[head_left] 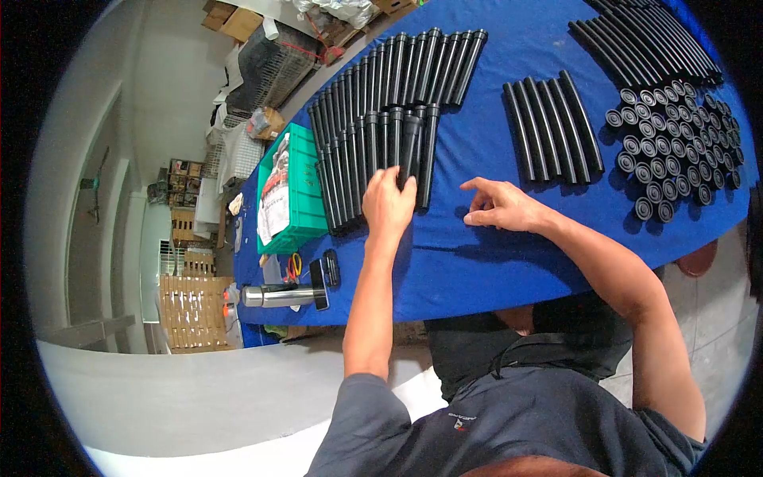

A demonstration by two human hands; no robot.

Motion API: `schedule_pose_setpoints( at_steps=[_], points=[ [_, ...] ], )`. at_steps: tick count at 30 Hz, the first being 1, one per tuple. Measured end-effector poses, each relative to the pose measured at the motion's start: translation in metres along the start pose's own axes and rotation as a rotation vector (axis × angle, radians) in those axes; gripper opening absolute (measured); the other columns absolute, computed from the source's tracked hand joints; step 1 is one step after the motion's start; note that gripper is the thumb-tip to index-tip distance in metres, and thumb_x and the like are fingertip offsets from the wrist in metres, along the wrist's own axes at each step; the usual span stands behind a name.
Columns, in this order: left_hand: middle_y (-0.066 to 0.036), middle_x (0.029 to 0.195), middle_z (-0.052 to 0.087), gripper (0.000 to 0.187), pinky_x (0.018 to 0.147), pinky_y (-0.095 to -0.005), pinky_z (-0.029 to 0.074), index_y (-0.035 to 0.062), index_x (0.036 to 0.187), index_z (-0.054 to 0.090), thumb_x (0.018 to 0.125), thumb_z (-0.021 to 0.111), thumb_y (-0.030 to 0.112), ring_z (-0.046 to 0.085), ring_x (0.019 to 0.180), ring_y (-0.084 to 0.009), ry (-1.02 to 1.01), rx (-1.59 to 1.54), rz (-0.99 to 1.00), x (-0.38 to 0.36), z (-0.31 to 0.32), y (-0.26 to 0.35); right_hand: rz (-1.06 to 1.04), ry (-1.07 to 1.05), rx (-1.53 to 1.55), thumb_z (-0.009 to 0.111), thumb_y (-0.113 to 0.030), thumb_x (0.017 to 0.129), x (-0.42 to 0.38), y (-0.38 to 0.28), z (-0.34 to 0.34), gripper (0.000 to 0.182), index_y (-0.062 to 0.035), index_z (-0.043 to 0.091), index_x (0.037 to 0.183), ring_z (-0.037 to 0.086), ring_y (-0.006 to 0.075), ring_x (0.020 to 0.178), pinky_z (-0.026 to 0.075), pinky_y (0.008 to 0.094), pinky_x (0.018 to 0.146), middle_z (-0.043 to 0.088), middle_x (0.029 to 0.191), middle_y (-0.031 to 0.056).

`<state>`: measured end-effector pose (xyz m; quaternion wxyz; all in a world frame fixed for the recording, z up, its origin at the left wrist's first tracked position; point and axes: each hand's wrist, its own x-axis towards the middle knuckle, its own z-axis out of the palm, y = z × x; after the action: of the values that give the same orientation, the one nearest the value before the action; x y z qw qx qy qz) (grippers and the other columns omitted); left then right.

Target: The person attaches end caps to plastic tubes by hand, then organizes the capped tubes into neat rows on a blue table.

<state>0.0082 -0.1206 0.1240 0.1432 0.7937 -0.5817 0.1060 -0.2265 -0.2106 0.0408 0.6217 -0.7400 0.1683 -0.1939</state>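
Note:
Rows of black capped tubes lie side by side on the blue cloth. At the near end of the front row, my left hand has its thumb and fingers closed around the lower end of a black tube, which lies among the others. My right hand hovers over bare cloth to the right of that row, index finger stretched and thumb apart from it, holding nothing. Beyond it lie several uncapped black tubes, and further right is a cluster of round black caps with ringed faces.
A green crate with papers stands left of the tubes. Near the front left edge are a steel flask, a phone, and scissors. More black tubes lie at the far right of the blue-covered table.

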Motion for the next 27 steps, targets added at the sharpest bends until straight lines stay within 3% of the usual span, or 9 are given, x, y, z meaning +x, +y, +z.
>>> schedule_pose_setpoints(
  at_steps=[2,5,9,15,18,21,27],
  points=[
    [-0.02,0.105,0.07,0.039,0.086,-0.0463,0.055,-0.002,0.112,0.071,0.087,0.07,0.029,0.069,0.095,-0.0376,0.005,0.094,0.008,0.026,0.023,-0.006,0.032,0.01,0.015,0.077,-0.032,0.087,-0.002,-0.005,-0.002,0.069,0.0066,0.052,0.138,0.072,0.026,0.085,0.057,0.0397,0.072,0.074,0.095,0.0188],
    [-0.024,0.108,0.069,0.038,0.089,-0.0487,0.054,-0.0034,0.111,0.071,0.088,0.07,0.027,0.069,0.1,-0.0399,-0.055,0.156,-0.044,0.053,0.041,-0.004,0.107,-0.025,0.051,0.075,-0.026,0.09,-0.004,-0.014,-0.005,0.064,0.0057,0.051,0.14,0.068,0.0194,0.077,0.055,0.0335,0.062,0.071,0.095,0.016],
    [-0.026,0.11,0.068,0.037,0.093,-0.0514,0.054,-0.0059,0.109,0.07,0.088,0.068,0.025,0.067,0.106,-0.043,-0.164,0.224,-0.117,0.072,0.046,0.002,-0.076,-0.002,-0.033,0.075,-0.026,0.09,0.002,0.0,0.0,0.058,0.0062,0.055,0.135,0.068,0.0199,0.072,0.054,0.0343,0.062,0.072,0.091,0.0164],
    [-0.026,0.115,0.065,0.034,0.093,-0.0523,0.054,-0.0059,0.106,0.07,0.089,0.068,0.023,0.067,0.106,-0.0449,-0.177,0.251,-0.108,0.074,0.054,0.004,-0.001,-0.031,-0.033,0.074,-0.026,0.091,-0.002,-0.005,-0.002,0.056,0.0079,0.058,0.131,0.068,0.0201,0.073,0.055,0.0346,0.065,0.073,0.091,0.0162],
    [-0.027,0.115,0.066,0.033,0.093,-0.0522,0.055,-0.0057,0.107,0.069,0.089,0.068,0.022,0.067,0.106,-0.0448,-0.183,0.246,-0.114,0.073,0.05,0.006,0.013,-0.044,-0.054,0.075,-0.034,0.086,-0.001,-0.005,-0.003,0.06,0.0066,0.06,0.128,0.073,0.0321,0.093,0.056,0.0425,0.084,0.074,0.099,0.0232],
    [-0.026,0.115,0.066,0.033,0.092,-0.0528,0.055,-0.0059,0.107,0.069,0.089,0.068,0.022,0.067,0.105,-0.0447,-0.167,0.249,-0.107,0.074,0.051,0.003,-0.046,-0.022,-0.048,0.074,-0.026,0.09,0.0,-0.002,-0.001,0.053,0.0085,0.06,0.128,0.068,0.0193,0.072,0.054,0.0342,0.064,0.072,0.088,0.0158],
    [-0.025,0.115,0.066,0.044,0.091,-0.0535,0.054,-0.0008,0.119,0.061,0.088,0.074,0.027,0.066,0.106,-0.0451,-0.165,0.216,-0.125,0.078,0.056,-0.001,-0.026,-0.038,-0.048,0.074,-0.027,0.091,0.0,-0.003,-0.002,0.051,0.0086,0.062,0.126,0.068,0.0193,0.071,0.055,0.0344,0.063,0.073,0.089,0.0158]
  ],
)
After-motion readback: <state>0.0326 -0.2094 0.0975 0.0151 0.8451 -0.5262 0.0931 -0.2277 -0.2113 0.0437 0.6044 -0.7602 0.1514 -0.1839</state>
